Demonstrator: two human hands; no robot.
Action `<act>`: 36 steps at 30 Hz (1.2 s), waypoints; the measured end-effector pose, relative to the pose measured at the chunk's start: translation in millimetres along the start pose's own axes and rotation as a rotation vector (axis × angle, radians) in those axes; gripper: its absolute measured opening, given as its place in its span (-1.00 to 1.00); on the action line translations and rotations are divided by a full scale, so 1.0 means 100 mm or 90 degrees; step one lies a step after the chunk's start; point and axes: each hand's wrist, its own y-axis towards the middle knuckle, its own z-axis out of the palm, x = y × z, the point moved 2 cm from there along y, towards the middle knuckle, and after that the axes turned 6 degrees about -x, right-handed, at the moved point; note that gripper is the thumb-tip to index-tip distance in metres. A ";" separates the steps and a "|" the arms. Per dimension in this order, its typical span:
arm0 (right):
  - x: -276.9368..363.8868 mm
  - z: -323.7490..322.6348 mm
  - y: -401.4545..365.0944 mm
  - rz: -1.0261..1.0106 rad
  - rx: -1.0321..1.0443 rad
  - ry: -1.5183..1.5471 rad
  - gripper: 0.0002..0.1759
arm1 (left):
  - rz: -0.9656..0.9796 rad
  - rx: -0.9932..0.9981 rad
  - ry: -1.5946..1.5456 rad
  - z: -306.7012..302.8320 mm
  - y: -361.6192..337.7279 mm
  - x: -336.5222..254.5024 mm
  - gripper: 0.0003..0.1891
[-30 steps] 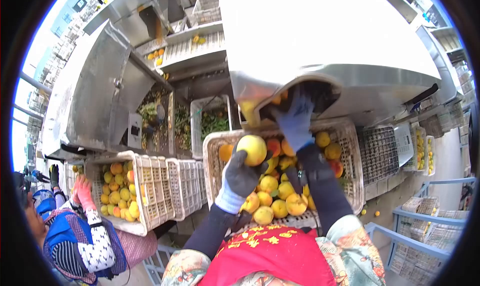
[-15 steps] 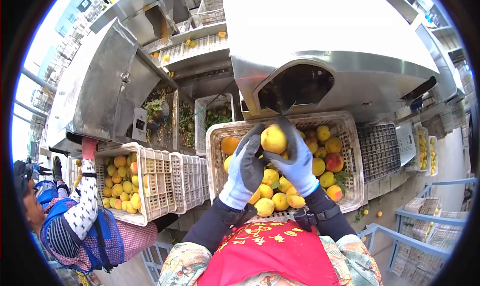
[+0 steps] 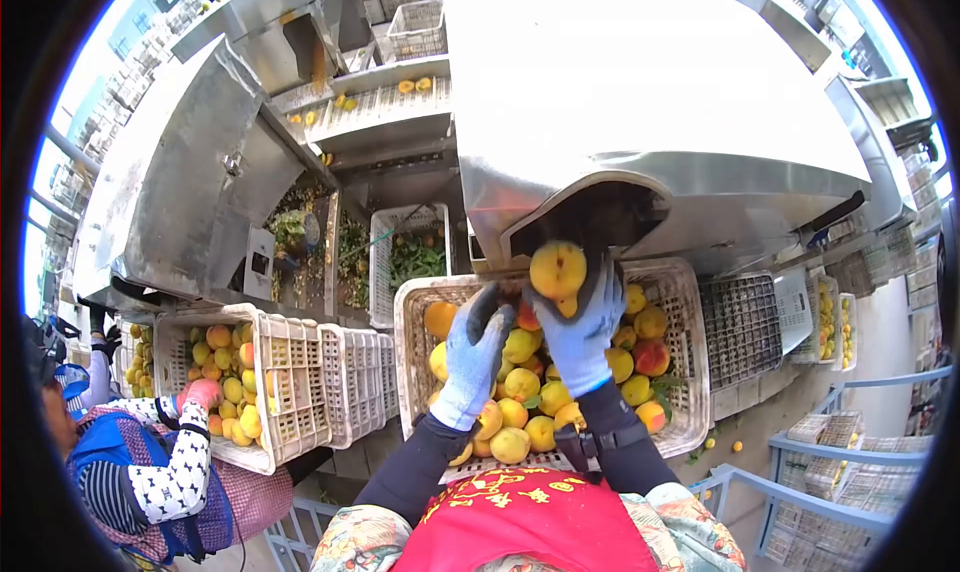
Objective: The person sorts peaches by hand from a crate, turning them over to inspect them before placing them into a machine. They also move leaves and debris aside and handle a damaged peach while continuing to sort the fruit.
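My right hand (image 3: 582, 327), in a blue glove with a dark palm, is closed around a yellow peach (image 3: 557, 269). It holds the peach up at the dark opening (image 3: 625, 217) of a steel machine housing. Below it, a pale plastic crate (image 3: 405, 342) contains many yellow and reddish peaches (image 3: 510, 444). My left hand (image 3: 472, 357), gloved alike, is over the crate's left part, thumb and fingers apart near the fruit. I see nothing held in it.
Further left, a co-worker's gloved hand (image 3: 203, 394) reaches into another peach crate (image 3: 290, 387). A white crate (image 3: 375, 272) with leaves stands behind mine. A dark crate (image 3: 742, 317) is on the right, near blue railings (image 3: 840, 452). Halved-looking fruit lies on a conveyor (image 3: 385, 107).
My hands have separated: the right has raised the peach to the machine opening, while the left has dropped toward the crate. The co-worker's hand has moved from their machine into their crate.
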 end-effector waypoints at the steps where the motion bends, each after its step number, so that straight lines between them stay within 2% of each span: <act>1: -0.05 0.11 0.02 -0.017 -0.051 -0.036 0.04 | 0.068 -0.044 0.184 -0.07 -0.04 0.15 -0.55; 2: -0.15 0.33 0.10 -0.045 -0.052 -0.080 0.04 | 0.082 -0.033 0.388 -0.09 -0.09 0.03 -0.42; 3: -0.27 0.55 0.20 -0.070 -0.043 -0.125 0.05 | 0.099 0.024 0.540 -0.10 -0.14 0.26 -0.35; 5: -0.34 0.74 0.59 -0.082 -0.031 -0.045 -0.10 | 0.067 0.270 0.733 0.03 -0.16 0.24 -0.31; 6: -0.36 0.62 0.60 -0.075 -0.019 -0.048 -0.10 | 0.054 0.279 0.733 0.07 -0.16 0.32 -0.31; 8: -0.48 0.32 0.64 -0.101 -0.025 0.068 -0.29 | 0.175 0.419 0.930 0.19 -0.19 0.56 -0.24; 10: -0.74 0.12 0.29 0.139 0.079 0.321 -0.39 | 0.155 0.443 0.958 0.30 -0.14 0.67 -0.26; 12: -0.71 -0.03 0.03 0.117 0.381 0.135 -0.27 | 0.156 0.455 1.003 0.37 -0.09 0.69 -0.29; 14: -0.99 0.30 -0.60 0.097 0.351 -0.186 -0.14 | 0.147 0.441 1.015 0.47 -0.10 0.65 -0.30; 15: -1.03 0.47 -0.73 0.098 0.348 -0.183 -0.14 | 0.142 0.435 1.027 0.51 -0.11 0.63 -0.30; 17: -1.13 0.72 -0.89 0.073 0.437 -0.405 -0.03 | 0.167 0.426 1.059 0.51 -0.14 0.63 -0.31; 18: -1.25 0.76 -0.92 0.071 0.430 -0.404 -0.03 | 0.114 0.398 0.956 0.46 -0.11 0.65 -0.29; 20: -1.47 0.71 -0.96 0.113 0.330 -0.150 -0.08 | -0.028 0.306 0.740 0.33 -0.04 0.63 -0.34; 21: -1.40 0.61 -0.88 0.112 0.325 -0.150 -0.08 | -0.023 0.305 0.740 0.30 -0.06 0.63 -0.34; 23: -1.23 0.36 -0.74 0.493 0.387 0.568 -0.13 | -0.358 0.125 -0.090 0.25 -0.13 0.68 -0.49; 24: -1.08 0.25 -0.71 0.489 0.352 0.609 -0.18 | -0.600 0.167 -0.373 0.30 -0.17 0.29 -0.53; 25: -0.89 0.12 -0.68 0.481 0.351 0.612 -0.18 | -0.592 0.168 -0.374 0.34 -0.18 0.15 -0.53; 27: -0.50 -0.07 -0.60 0.486 0.328 0.679 -0.09 | -0.432 0.226 -0.649 0.42 -0.17 -0.09 -0.48; 28: -0.39 -0.13 -0.55 0.395 0.274 0.617 0.07 | -0.378 0.210 -0.588 0.36 -0.12 -0.18 -0.44; 29: -0.29 -0.19 -0.48 0.388 0.273 0.623 0.07 | -0.370 0.210 -0.586 0.33 -0.09 -0.28 -0.44; 31: -0.09 -0.34 -0.30 0.018 0.160 0.229 0.19 | -0.261 0.234 -0.343 0.30 -0.02 -0.44 -0.36; 32: -0.05 -0.34 -0.25 0.010 0.152 0.228 0.21 | -0.192 0.246 -0.289 0.30 0.01 -0.47 -0.38; 35: -0.04 -0.27 -0.16 -0.006 0.129 0.201 0.18 | -0.231 0.203 -0.378 0.25 0.13 -0.43 -0.44; 36: 0.01 -0.25 -0.12 0.011 0.094 0.202 0.15 | -0.183 0.159 -0.282 0.19 0.12 -0.48 -0.43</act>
